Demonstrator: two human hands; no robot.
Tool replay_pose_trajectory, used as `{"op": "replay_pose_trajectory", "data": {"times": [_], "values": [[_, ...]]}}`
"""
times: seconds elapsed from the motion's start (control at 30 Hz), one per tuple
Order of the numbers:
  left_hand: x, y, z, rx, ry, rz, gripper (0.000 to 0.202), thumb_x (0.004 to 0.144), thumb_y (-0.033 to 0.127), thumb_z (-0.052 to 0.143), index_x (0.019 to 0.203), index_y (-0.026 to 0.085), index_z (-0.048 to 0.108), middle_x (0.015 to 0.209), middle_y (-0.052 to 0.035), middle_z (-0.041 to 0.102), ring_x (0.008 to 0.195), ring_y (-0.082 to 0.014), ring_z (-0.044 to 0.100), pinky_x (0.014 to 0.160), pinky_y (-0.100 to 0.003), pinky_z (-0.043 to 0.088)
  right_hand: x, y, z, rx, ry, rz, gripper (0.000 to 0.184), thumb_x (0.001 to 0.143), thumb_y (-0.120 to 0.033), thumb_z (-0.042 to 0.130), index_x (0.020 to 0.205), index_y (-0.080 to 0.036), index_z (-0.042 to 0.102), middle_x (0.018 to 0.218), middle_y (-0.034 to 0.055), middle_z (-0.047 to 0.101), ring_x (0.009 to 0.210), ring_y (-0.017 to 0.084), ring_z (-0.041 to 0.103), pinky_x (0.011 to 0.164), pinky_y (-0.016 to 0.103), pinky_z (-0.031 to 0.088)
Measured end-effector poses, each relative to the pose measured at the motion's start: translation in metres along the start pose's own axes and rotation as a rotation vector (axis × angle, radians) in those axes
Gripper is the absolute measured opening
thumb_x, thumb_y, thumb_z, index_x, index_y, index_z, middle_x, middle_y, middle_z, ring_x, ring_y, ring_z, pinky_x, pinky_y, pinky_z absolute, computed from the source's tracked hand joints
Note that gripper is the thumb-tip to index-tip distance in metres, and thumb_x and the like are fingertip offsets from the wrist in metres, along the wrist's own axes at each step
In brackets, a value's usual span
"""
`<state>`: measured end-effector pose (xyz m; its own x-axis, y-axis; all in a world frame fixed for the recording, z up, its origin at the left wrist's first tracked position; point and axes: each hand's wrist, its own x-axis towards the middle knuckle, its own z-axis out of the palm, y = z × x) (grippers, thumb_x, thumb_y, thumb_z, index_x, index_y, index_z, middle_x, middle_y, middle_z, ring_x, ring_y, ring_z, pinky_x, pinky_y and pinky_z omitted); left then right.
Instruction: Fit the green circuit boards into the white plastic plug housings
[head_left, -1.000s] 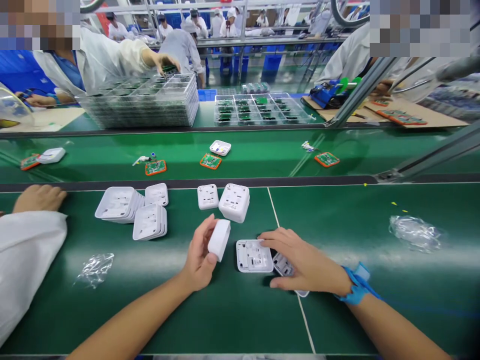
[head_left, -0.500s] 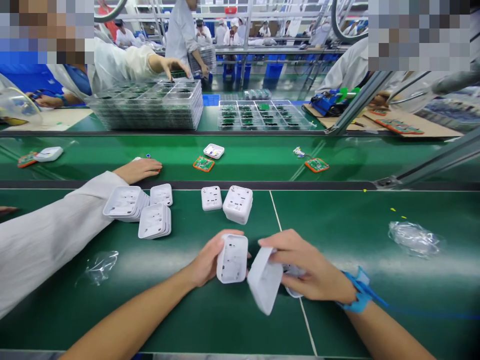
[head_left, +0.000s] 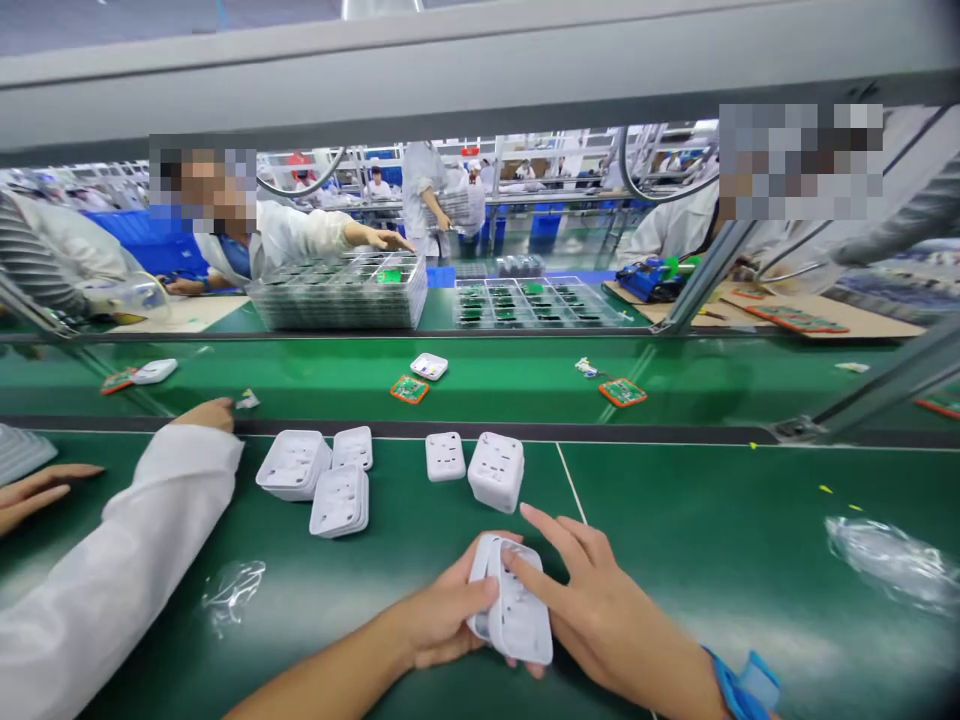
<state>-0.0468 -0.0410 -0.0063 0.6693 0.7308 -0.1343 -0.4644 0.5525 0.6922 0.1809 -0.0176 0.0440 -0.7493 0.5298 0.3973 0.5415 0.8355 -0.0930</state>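
White plastic housing shells (head_left: 525,615), tilted and overlapping, sit low in the middle. My left hand (head_left: 450,610) is closed around their left side, thumb on top. My right hand (head_left: 600,610), with a blue wrist strap (head_left: 742,685), grips the shells from the right; one finger presses on their upper face and another stretches out past them. Its thumb is hidden. Just beyond my hands stand a stack of white shells (head_left: 496,470) and a smaller white shell (head_left: 445,457) beside it.
More shell stacks (head_left: 292,465) lie to the left, near a co-worker's sleeve (head_left: 165,520). Clear plastic bags (head_left: 892,560) lie on the green bench. Orange-edged circuit boards (head_left: 622,391) rest on the green strip beyond. Clear trays (head_left: 337,300) stand behind, and a metal beam (head_left: 480,60) crosses above.
The shell in my right hand has come against those in my left; they now overlap. The view has tilted up, showing the beam. The co-worker's hand beside me has shifted left.
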Motion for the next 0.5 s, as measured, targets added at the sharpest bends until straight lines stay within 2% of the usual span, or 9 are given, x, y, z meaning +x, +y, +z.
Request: {"op": "replay_pose_trajectory", "data": {"times": [0.1,0.17,0.23,0.3,0.4,0.5], "values": [[0.0,0.003,0.0,-0.063,0.061,0.052,0.07,0.076,0.047,0.083,0.134,0.028,0.048,0.109,-0.007,0.067,0.08,-0.0199,0.072,0.068,-0.03,0.054,-0.008,0.006,-0.002,0.029,-0.042,-0.007,0.066,0.091,-0.025,0.059,0.153,-0.034,0.038,0.163,0.0134,0.02,0.134,0.037,0.041,0.095,0.05,0.053],[-0.001,0.007,0.0,-0.096,0.119,0.121,0.068,0.074,0.041,0.086,0.131,0.027,0.052,0.107,-0.0051,0.066,0.083,-0.0182,0.07,0.071,-0.03,0.054,-0.022,0.014,-0.002,0.042,-0.045,0.063,0.077,0.089,-0.041,0.063,0.158,-0.032,0.029,0.165,0.0144,0.015,0.137,0.039,0.041,0.096,0.052,0.053],[-0.002,0.011,-0.001,-0.112,0.137,0.19,0.067,0.074,0.041,0.084,0.131,0.028,0.051,0.102,-0.0031,0.066,0.079,-0.018,0.07,0.07,-0.029,0.053,-0.045,0.024,0.003,0.001,-0.043,0.211,0.093,0.082,-0.056,0.068,0.16,-0.028,0.025,0.162,0.0175,0.023,0.132,0.043,0.046,0.092,0.057,0.055],[-0.002,0.015,-0.002,-0.124,0.138,0.241,0.067,0.077,0.043,0.081,0.134,0.029,0.049,0.098,-0.0019,0.066,0.076,-0.0205,0.072,0.068,-0.03,0.051,-0.069,0.031,0.011,-0.082,-0.034,0.297,0.099,0.073,-0.065,0.072,0.157,-0.033,0.031,0.153,0.0191,0.042,0.121,0.048,0.053,0.081,0.063,0.056],[-0.001,0.018,-0.002,-0.155,0.137,0.265,0.068,0.081,0.046,0.073,0.139,0.028,0.044,0.099,-0.0039,0.067,0.077,-0.0262,0.075,0.07,-0.034,0.05,-0.093,0.033,0.023,-0.12,-0.01,0.332,0.081,0.078,-0.059,0.07,0.15,-0.037,0.043,0.135,0.0165,0.061,0.107,0.043,0.064,0.071,0.056,0.06],[0.0,0.018,0.0,-0.148,0.149,0.284,0.069,0.083,0.046,0.069,0.143,0.025,0.04,0.102,-0.0082,0.069,0.081,-0.0267,0.074,0.074,-0.036,0.049,-0.092,0.024,0.025,-0.028,0.023,0.348,0.051,0.083,-0.044,0.066,0.133,-0.031,0.06,0.114,0.0131,0.069,0.092,0.032,0.071,0.072,0.044,0.063]]}}
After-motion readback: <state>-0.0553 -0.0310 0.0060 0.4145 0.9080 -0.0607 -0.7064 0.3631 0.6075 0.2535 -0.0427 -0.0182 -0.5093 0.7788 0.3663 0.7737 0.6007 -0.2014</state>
